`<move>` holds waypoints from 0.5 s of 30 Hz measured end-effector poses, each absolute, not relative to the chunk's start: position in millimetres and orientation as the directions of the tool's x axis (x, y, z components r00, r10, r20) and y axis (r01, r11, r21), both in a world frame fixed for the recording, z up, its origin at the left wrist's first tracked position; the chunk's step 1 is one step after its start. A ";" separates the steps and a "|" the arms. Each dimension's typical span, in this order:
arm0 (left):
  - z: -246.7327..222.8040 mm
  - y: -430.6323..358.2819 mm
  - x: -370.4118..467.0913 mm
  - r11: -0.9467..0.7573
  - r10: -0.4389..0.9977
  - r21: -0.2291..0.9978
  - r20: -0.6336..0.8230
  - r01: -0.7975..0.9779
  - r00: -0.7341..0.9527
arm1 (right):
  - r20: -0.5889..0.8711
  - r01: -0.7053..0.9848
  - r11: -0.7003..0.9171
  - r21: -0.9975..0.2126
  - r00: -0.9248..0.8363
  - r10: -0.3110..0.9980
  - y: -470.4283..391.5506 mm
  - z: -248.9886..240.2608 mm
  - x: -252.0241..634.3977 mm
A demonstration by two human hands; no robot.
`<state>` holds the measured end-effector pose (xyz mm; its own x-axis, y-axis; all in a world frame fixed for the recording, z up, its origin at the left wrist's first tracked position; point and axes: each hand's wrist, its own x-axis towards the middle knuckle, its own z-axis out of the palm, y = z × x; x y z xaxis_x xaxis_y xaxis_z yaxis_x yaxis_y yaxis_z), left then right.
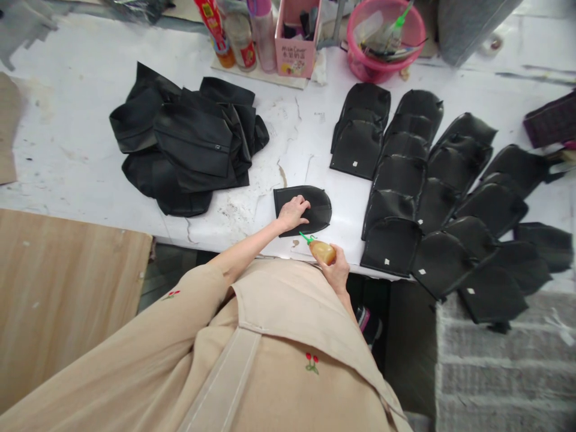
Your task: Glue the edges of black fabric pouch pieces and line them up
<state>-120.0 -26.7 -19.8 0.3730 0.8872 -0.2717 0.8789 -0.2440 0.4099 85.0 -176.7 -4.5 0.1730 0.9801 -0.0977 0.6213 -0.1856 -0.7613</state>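
Note:
A black leather-like piece (320, 207), straight on its left side and rounded on its right, lies flat near the table's front edge. My left hand (294, 213) rests on it with the fingers spread out. In my right hand (336, 270) is a glue bottle (323, 252), amber-coloured with a thin green nozzle. The bottle is tilted, and its nozzle tip is at the near edge of the piece; whether it touches cannot be made out. The right fingers are wrapped round the bottle's lower end.
A heap of black pieces (193, 138) lies to the left. Overlapping rows of similar rounded pieces (398, 174) spread over the right, some past the table edge. Along the back stand a pink box (294, 57), bottles (240, 42) and a pink basket (382, 69). A wooden board (67, 288) is front left.

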 end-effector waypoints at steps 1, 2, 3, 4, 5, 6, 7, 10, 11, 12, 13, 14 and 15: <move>-20.5 -25.8 -119.5 -0.242 0.888 0.411 -0.271 0.879 0.371 | -0.098 0.623 -0.181 -0.761 0.166 0.981 -176.7 -4.8 83.2; -21.4 -24.8 -119.3 -0.241 0.889 0.412 -0.270 0.878 0.371 | -0.099 0.624 -0.177 -0.761 0.158 0.982 -176.8 -5.1 81.5; -22.4 -24.0 -119.2 -0.242 0.889 0.414 -0.267 0.877 0.372 | -0.098 0.626 -0.172 -0.761 0.151 0.984 -176.9 -5.4 80.0; -23.5 -23.3 -119.4 -0.243 0.890 0.416 -0.264 0.876 0.372 | -0.098 0.628 -0.166 -0.760 0.143 0.985 -177.0 -5.6 78.6; -24.5 -22.7 -119.6 -0.241 0.891 0.418 -0.262 0.876 0.371 | -0.098 0.630 -0.160 -0.760 0.133 0.986 -177.1 -5.8 77.3; -25.5 -22.2 -119.9 -0.238 0.892 0.421 -0.262 0.875 0.369 | -0.097 0.634 -0.154 -0.758 0.124 0.988 -177.2 -6.2 76.1; -26.4 -21.7 -120.1 -0.234 0.892 0.426 -0.264 0.874 0.368 | -0.098 0.637 -0.149 -0.756 0.115 0.989 -177.1 -6.5 74.8; -28.0 -20.4 -120.3 -0.222 0.890 0.445 -0.270 0.868 0.366 | -0.100 0.644 -0.130 -0.754 0.082 0.992 -176.2 -7.9 70.9; -28.3 -19.9 -120.2 -0.220 0.890 0.449 -0.272 0.866 0.367 | -0.101 0.644 -0.122 -0.755 0.069 0.992 -175.7 -8.4 69.5; -28.5 -19.5 -120.1 -0.217 0.889 0.451 -0.275 0.865 0.367 | -0.103 0.644 -0.115 -0.756 0.056 0.993 -175.2 -9.0 68.1; -28.7 -19.2 -120.0 -0.215 0.889 0.453 -0.276 0.865 0.366 | -0.104 0.645 -0.108 -0.757 0.044 0.994 -174.6 -9.5 66.7; -29.0 -18.8 -120.0 -0.214 0.889 0.454 -0.277 0.865 0.365 | -0.105 0.646 -0.101 -0.757 0.033 0.994 -174.0 -10.1 65.4; -29.4 -18.5 -120.0 -0.212 0.889 0.456 -0.278 0.864 0.365 | -0.106 0.647 -0.095 -0.756 0.022 0.994 -173.5 -10.6 64.1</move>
<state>-120.0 -18.5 -29.4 0.3650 0.8886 -0.2776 0.8641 -0.2124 0.4562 64.1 -173.5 -10.6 0.0221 0.9942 -0.1056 0.6472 -0.0947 -0.7564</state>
